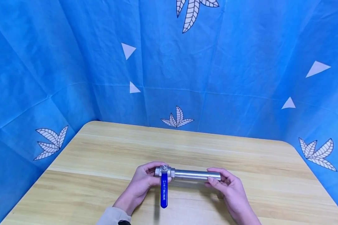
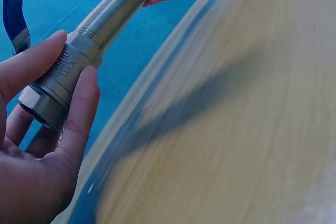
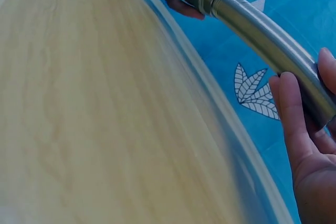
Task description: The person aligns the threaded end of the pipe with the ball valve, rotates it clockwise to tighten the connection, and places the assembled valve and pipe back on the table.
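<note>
A steel ball valve (image 1: 170,171) with a blue lever handle (image 1: 164,190) is joined to a straight metal pipe (image 1: 191,175). My left hand (image 1: 140,181) grips the valve body, thumb on the near side and fingers behind. In the left wrist view, the valve's hexagonal end (image 2: 44,106) faces the palm, and a little thread shows where the pipe enters the other end. My right hand (image 1: 229,189) holds the pipe near its free end, between thumb and fingers. Both pieces are held level above the table, and the lever points toward me.
A light wood-grain table (image 1: 107,150) with rounded far corners lies beneath the hands, which cast shadows on it. Blue curtains (image 1: 171,68) printed with white leaves and triangles surround its back and sides.
</note>
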`<action>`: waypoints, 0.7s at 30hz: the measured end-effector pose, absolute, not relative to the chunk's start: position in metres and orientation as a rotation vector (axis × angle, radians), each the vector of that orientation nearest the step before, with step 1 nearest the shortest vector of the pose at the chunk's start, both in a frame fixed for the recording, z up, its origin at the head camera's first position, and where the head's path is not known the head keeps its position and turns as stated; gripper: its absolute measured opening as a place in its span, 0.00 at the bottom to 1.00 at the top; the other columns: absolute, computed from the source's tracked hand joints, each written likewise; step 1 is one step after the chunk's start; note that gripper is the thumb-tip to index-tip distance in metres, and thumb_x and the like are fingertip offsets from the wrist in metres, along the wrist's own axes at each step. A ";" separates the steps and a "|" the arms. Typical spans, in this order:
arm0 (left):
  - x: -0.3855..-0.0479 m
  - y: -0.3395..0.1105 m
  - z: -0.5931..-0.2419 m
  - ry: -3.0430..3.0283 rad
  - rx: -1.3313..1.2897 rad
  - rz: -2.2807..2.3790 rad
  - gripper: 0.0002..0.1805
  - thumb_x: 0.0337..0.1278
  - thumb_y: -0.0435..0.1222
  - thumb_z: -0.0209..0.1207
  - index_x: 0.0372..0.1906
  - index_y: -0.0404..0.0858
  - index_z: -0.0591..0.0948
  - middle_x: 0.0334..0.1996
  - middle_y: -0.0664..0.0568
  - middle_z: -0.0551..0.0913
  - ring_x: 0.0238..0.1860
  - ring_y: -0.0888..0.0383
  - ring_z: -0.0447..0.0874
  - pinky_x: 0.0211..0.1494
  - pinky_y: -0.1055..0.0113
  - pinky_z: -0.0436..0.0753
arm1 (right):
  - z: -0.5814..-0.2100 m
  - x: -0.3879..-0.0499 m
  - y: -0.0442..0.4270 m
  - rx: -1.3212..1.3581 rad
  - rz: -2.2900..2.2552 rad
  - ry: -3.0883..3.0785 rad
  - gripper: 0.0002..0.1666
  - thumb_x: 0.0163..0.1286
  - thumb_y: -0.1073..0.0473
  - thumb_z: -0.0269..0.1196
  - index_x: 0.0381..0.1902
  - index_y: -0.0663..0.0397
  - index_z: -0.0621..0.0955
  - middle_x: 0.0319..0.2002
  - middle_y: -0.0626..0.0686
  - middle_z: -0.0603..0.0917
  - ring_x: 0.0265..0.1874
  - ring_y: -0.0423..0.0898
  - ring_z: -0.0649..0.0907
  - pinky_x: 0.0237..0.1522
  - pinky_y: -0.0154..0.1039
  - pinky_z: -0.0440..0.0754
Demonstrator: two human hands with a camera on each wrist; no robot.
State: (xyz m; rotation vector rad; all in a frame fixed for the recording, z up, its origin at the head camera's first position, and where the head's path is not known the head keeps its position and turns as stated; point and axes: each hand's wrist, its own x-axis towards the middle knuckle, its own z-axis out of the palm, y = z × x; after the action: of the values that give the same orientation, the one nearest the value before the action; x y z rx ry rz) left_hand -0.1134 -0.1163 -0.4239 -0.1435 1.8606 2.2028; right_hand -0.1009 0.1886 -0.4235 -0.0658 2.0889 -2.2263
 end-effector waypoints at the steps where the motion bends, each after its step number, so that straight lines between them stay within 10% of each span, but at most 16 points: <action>1: -0.113 -0.116 -0.424 1.862 -0.142 2.201 0.32 0.44 0.27 0.80 0.61 0.36 0.87 0.54 0.50 0.91 0.55 0.52 0.86 0.64 0.60 0.82 | -0.424 -0.101 0.188 -0.054 -2.223 2.092 0.21 0.71 0.71 0.68 0.60 0.72 0.82 0.46 0.53 0.92 0.44 0.47 0.92 0.51 0.42 0.93; 21: -0.111 -0.116 -0.424 1.852 -0.068 2.187 0.38 0.45 0.21 0.75 0.68 0.34 0.82 0.61 0.45 0.88 0.57 0.55 0.87 0.63 0.67 0.86 | -0.422 -0.103 0.187 0.106 -2.226 2.082 0.18 0.77 0.64 0.66 0.60 0.67 0.83 0.46 0.53 0.93 0.37 0.50 0.94 0.49 0.39 0.93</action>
State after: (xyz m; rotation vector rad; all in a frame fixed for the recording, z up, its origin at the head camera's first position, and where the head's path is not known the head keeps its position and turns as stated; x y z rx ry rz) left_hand -0.1115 -0.1161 -0.4236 -0.0678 1.8525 2.1870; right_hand -0.1034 0.1874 -0.4220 0.1057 2.0820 -2.2255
